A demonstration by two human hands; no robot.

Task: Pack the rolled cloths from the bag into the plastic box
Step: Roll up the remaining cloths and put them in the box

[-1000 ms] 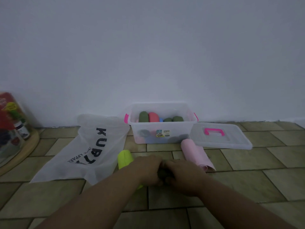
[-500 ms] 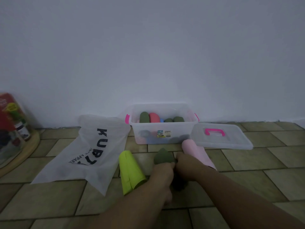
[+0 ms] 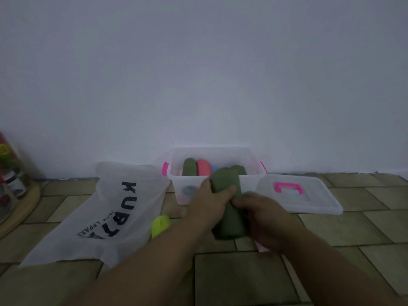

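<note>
Green roll (image 3: 227, 195): gripped lengthwise by both hands, likely so it stays wound, just before the plastic box (image 3: 249, 180)
Left hand (image 3: 212, 200): clenched around its upper part
Right hand (image 3: 262, 214): grasping its lower side
Box: open, rolls already inside, lid (image 3: 309, 197) beside it on the floor

Both forearms are bare from the bottom edge of the view to the wrists, with no sleeve, watch, ring or glove on the left hand (image 3: 208, 203) or the right hand (image 3: 263, 219).
</note>
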